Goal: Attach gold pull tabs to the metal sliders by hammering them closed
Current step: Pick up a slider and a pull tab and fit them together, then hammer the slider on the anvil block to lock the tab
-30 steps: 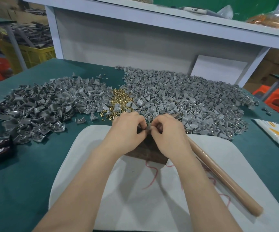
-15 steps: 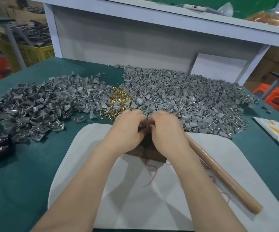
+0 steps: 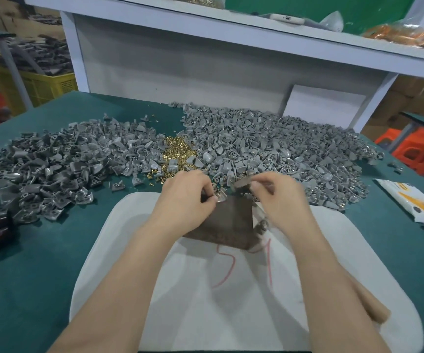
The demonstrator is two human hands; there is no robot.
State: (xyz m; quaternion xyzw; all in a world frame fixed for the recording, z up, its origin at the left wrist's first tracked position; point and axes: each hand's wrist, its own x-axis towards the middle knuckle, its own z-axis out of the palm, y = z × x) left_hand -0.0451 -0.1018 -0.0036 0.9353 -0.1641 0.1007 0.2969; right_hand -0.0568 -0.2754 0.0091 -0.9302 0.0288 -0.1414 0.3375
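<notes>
Here, left hand [image 3: 185, 200] tight on a slider [image 3: 220, 199], right hand [image 3: 277, 197] round a blurred grey piece [image 3: 241, 184].

hands drawing apart, right hand [image 3: 276, 197] pulling off rightward pinching a grey slider [image 3: 241, 184], left hand [image 3: 184, 197] pinching a small piece [image 3: 220, 199] against the brown block [image 3: 228, 225] now showing between them

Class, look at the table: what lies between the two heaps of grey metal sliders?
A small pile of gold pull tabs fills the gap between the left heap and the right heap, seen in the head view.
</notes>
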